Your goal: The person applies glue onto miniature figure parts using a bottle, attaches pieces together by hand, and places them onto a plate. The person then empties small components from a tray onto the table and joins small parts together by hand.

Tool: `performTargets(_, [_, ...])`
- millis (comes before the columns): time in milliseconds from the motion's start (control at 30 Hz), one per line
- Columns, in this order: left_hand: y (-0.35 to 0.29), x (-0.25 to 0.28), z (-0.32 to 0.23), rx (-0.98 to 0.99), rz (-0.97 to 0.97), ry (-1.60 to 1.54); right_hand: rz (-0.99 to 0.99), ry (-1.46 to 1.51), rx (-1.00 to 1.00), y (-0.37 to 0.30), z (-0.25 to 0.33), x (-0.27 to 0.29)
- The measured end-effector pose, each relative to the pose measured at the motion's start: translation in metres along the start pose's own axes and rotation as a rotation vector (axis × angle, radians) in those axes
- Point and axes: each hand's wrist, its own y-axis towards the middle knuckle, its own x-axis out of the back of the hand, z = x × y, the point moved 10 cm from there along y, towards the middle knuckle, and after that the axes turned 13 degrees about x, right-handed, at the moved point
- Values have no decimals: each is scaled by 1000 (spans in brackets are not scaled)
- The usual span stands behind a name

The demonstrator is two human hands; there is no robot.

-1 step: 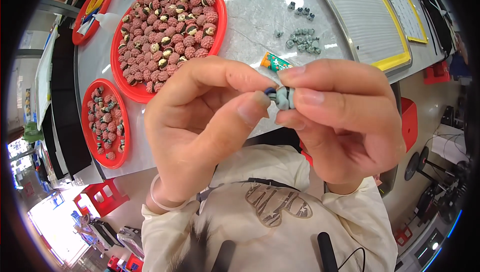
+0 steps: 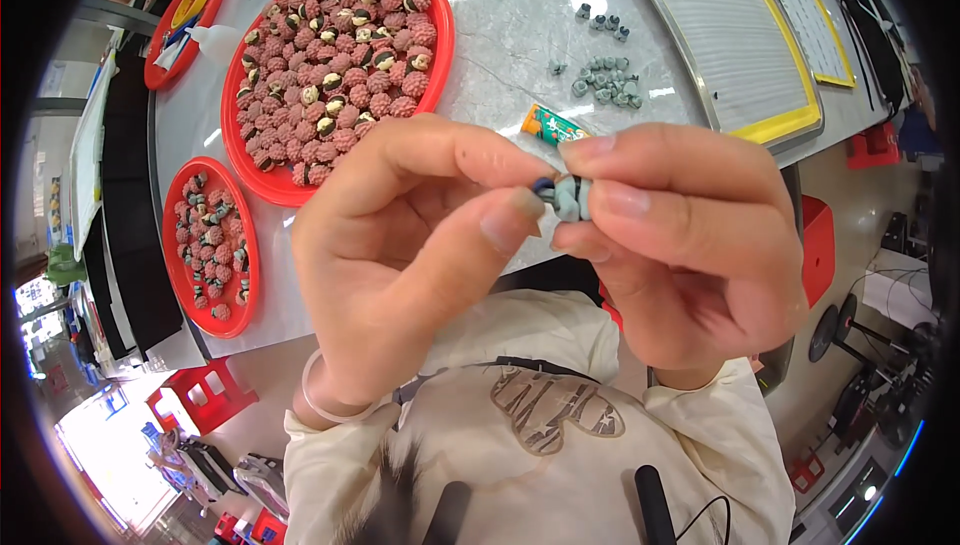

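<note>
Between my two hands is a small grey-green figure part (image 2: 568, 199) with a dark blue bit at its left end. The thumb and forefinger of my left hand (image 2: 385, 245) pinch that left end. On the other side, my right hand (image 2: 700, 235) grips the body with thumb and fingertips, which hide part of it. Just behind the fingers lies a green and orange tube (image 2: 552, 126) on the table. Farther back sit several similar grey-green parts (image 2: 610, 83) in a cluster, with a few darker ones (image 2: 600, 22) beyond them.
A large red tray (image 2: 440, 75) holds many pinkish-red bumpy pieces with cream and black parts. Left of me, a smaller red tray (image 2: 250, 295) has pink and grey-green pieces. Another red tray (image 2: 160, 75) carries tools. At the right stands a yellow-edged ribbed panel (image 2: 790, 125).
Both hands have shifted very slightly, the left a touch to the right. The same part stays pinched between them.
</note>
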Motion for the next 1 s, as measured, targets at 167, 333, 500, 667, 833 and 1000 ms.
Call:
performTargets(167, [-7, 3, -4, -101, 0, 101, 67, -33, -70, -3, 3, -4])
performTargets(333, [-14, -4, -25, -428, 13, 472, -142, 337, -331, -23, -27, -1])
performTargets(500, [-34, -18, -39, -737, -75, 826, -276, 550, -572, -40, -43, -6])
performTargets(667, [-27, -22, -30, -685, -2, 877, -235, 828, -870, -62, -60, -19])
performTargets(833, [-16, 7, -42, -673, -141, 786, -373, 268, -816, -76, -100, 66])
performTargets(1000, [-16, 41, -45, -554, -265, 788, -137, 6, -977, -100, -150, 77])
